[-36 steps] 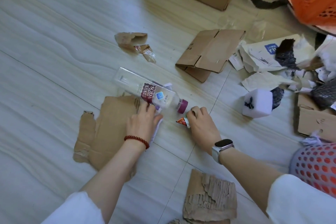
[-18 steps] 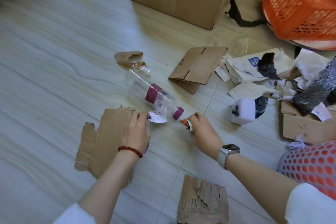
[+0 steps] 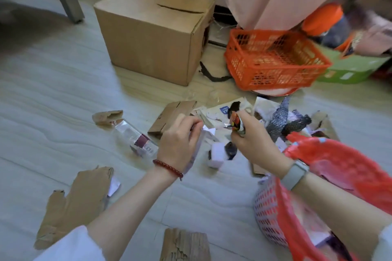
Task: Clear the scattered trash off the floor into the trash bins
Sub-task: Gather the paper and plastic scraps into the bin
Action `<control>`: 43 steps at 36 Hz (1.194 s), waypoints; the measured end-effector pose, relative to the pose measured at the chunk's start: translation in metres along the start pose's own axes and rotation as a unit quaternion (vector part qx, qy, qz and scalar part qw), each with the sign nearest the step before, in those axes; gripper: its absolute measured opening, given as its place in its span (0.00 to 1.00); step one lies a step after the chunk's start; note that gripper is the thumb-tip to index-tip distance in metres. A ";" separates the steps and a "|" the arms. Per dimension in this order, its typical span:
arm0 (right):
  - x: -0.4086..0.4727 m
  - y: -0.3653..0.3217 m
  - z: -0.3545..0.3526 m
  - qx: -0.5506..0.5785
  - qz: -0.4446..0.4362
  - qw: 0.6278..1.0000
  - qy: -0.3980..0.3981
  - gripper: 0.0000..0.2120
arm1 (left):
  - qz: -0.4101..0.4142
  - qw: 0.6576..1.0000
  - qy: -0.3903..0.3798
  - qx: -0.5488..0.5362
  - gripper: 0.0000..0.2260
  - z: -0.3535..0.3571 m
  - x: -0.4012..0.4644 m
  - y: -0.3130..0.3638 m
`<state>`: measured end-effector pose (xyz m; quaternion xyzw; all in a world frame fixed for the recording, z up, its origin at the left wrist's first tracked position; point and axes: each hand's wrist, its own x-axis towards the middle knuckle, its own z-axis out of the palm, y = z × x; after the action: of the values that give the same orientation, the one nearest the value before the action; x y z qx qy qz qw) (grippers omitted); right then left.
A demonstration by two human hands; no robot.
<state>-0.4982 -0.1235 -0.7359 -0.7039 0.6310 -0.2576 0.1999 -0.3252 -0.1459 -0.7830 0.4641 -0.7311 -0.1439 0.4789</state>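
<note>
Both hands have lifted off the floor — left hand (image 3: 180, 142) pinching crumpled white paper (image 3: 206, 131), right hand (image 3: 252, 144) gripping small red-orange wrapper (image 3: 237, 124), near red-lined mesh bin (image 3: 318, 197) — drop next, likely.

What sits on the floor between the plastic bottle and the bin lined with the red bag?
In the head view, a small white foam block with a dark scrap beside it lies between the plastic bottle and the red-bagged bin.

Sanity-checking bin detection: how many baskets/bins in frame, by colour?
Orange: 1, the orange crate
Pink mesh with red liner bag: 1, the pink bin
Total: 2
The brown cardboard box is not counted; it is closed.
</note>
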 end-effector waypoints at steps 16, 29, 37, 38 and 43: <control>-0.153 0.143 -0.160 0.044 0.226 0.965 0.122 0.04 | 0.202 0.912 -0.355 0.027 0.23 0.157 -0.049 0.174; -0.170 0.174 -0.077 -0.303 0.022 0.925 -0.228 0.36 | 0.186 0.938 -0.273 0.110 0.12 0.132 -0.039 0.122; -0.159 0.174 -0.037 -0.262 0.082 0.892 -0.360 0.31 | 0.130 0.935 -0.328 0.031 0.18 0.123 -0.043 0.115; -0.157 0.167 -0.044 -0.261 0.082 0.896 -0.350 0.29 | 0.133 0.937 -0.321 0.028 0.18 0.121 -0.042 0.114; -0.144 0.136 -0.089 -0.262 -0.023 0.965 -0.025 0.21 | 0.118 0.952 -0.283 0.016 0.17 0.108 -0.025 0.105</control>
<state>-0.6698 0.0067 -0.7645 -0.7522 0.6548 -0.0708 0.0182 -0.4694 -0.0954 -0.7823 0.3230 -0.8882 -0.1997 0.2586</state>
